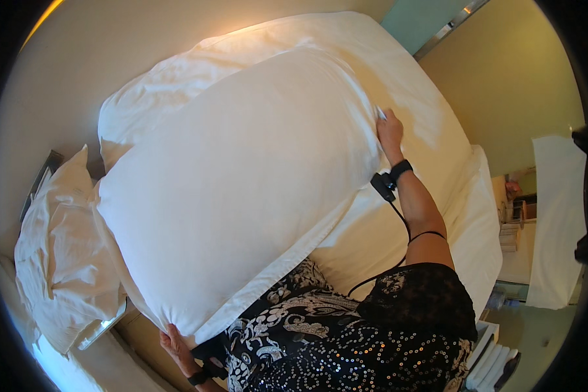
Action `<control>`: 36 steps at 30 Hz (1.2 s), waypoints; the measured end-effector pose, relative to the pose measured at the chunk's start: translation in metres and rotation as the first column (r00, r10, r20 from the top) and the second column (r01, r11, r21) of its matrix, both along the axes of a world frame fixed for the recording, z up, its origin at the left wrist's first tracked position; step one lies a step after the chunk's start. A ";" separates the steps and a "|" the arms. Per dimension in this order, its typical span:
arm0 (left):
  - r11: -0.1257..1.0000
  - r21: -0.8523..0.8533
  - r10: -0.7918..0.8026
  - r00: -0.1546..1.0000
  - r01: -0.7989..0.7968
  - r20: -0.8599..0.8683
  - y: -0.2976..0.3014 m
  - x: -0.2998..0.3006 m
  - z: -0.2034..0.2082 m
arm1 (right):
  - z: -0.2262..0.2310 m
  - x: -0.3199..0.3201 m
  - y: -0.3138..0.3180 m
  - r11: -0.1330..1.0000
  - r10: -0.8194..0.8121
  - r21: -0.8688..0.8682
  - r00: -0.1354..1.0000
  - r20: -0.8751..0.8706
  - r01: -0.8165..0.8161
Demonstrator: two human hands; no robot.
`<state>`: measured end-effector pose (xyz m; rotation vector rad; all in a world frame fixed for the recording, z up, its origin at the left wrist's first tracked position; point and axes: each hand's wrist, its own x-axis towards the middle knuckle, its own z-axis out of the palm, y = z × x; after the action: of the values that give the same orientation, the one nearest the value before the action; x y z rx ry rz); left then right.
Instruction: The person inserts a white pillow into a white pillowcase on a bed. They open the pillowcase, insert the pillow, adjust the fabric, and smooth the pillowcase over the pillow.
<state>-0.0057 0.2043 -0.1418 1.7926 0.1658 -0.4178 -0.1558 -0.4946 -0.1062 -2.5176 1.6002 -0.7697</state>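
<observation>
A large, plump white pillow (pixel 242 170) in a white pillowcase fills the middle of the view, tilted up in front of me over the bed. My left hand (pixel 176 349) grips its lower near corner, fingers curled round the cloth. At the pillow's right side, my right hand (pixel 390 134) is closed on the pillowcase edge, a bit of white fabric poking out above the fingers. A loose hem of the case runs along the pillow's near edge, against my patterned black-and-white clothing.
The bed (pixel 438 163) with white sheets spreads beneath and beyond the pillow. A second, creased white pillow (pixel 65 261) leans at the left. A black device on a cable (pixel 383 186) is strapped at my right wrist. White cloth (pixel 555 222) hangs at the far right.
</observation>
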 end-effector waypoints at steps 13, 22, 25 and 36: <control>0.987 0.101 -0.112 0.989 0.121 -0.092 0.009 0.008 0.004 | -0.015 -0.036 -0.005 0.912 -0.084 0.383 0.846 0.526 -0.147; 0.977 -0.178 -0.153 0.972 0.121 -0.178 -0.027 0.003 0.040 | -0.057 -0.071 0.035 0.933 -0.205 0.360 0.830 0.518 0.006; 0.982 -0.173 -0.130 0.949 0.082 -0.288 -0.021 -0.003 0.019 | -0.066 -0.092 0.045 0.845 -0.328 0.527 0.693 0.642 -0.089; 0.944 -0.323 -0.021 0.964 -0.069 -0.265 -0.003 -0.005 -0.028 | -0.048 -0.104 0.142 -0.229 -0.369 0.828 0.833 0.413 -0.512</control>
<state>-0.0109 0.2011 -0.1698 1.3986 0.2879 -0.6305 -0.2595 -0.3526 -0.1541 -0.8342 0.8976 0.0833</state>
